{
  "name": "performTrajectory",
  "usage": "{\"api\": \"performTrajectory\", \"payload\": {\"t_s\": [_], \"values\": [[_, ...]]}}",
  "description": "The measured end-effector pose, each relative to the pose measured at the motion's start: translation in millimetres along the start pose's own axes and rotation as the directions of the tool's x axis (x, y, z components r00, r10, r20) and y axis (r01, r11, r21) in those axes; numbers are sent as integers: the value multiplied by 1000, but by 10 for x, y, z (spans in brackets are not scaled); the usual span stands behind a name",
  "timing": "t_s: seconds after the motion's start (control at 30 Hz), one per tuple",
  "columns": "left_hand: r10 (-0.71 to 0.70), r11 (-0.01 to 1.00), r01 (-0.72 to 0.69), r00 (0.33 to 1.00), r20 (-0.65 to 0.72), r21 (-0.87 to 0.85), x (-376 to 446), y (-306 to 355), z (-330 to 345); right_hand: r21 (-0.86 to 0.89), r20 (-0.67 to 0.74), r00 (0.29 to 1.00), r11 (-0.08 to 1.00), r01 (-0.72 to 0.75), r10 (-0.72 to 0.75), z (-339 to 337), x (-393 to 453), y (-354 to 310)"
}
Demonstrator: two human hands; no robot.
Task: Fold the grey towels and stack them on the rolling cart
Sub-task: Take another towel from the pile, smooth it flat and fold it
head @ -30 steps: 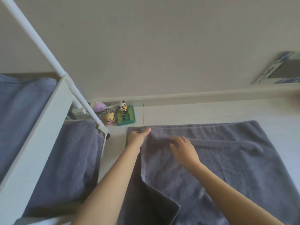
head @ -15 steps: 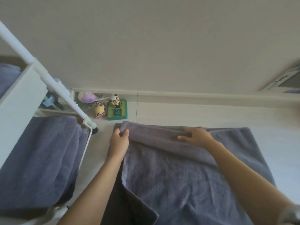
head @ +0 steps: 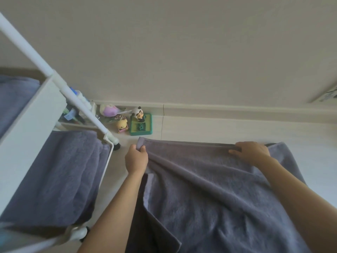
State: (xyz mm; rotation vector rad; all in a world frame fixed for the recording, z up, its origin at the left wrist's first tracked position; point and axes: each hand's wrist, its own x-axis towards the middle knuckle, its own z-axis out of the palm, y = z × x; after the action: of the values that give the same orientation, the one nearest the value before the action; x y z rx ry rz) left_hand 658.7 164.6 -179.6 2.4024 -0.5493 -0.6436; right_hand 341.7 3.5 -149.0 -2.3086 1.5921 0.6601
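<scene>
Left hand (head: pixel 136 157) and right hand (head: pixel 252 152), each grip pinching the far edge of large grey terry towel (head: pixel 209 198), beside white rolling cart (head: pixel 27 128).

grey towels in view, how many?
3: one on the floor, its far edge gripped by the left hand and right hand; one on the cart's lower shelf; one on its upper shelf. More may be stacked unseen.

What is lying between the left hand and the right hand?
In the head view, the grey towel's far edge spans from left hand to right hand.
</scene>
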Motion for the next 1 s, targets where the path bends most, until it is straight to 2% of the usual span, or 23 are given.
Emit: {"api": "performTrajectory", "payload": {"t_s": [0.17,0.37,0.53,0.63,0.67,0.73,0.8,0.87,0.93,1.0], "values": [[1,999,0,1000,-30,43,90,-54,-5,37,-60,992,993,-108,110,53,63,-86],[95,987,-77,988,-125,145,39,-63,45,122,-133,969,973,-194,210,120,90,-148],[77,973,-46,988,-131,226,85,-19,119,69,-227,948,975,-213,223,228,28,-207],[70,981,-40,985,-156,192,31,50,111,44,-309,924,974,-221,224,311,-31,-188],[101,981,-68,978,-183,181,-1,55,128,52,-321,920,974,-221,226,326,-48,-178],[258,951,-205,940,-225,232,-128,76,202,64,-332,916,974,-219,227,360,-73,-177],[468,854,-405,872,-143,327,-281,131,328,75,-342,911,973,-218,231,371,-78,-199],[559,735,-554,821,115,391,-439,234,451,78,-350,910,975,-209,224,363,-75,-209],[481,661,-586,810,335,469,-514,257,558,71,-357,914,981,-180,193,349,-70,-185],[394,607,-568,823,410,556,-522,217,626,40,-348,923,986,-159,163,321,-80,-90]]}}
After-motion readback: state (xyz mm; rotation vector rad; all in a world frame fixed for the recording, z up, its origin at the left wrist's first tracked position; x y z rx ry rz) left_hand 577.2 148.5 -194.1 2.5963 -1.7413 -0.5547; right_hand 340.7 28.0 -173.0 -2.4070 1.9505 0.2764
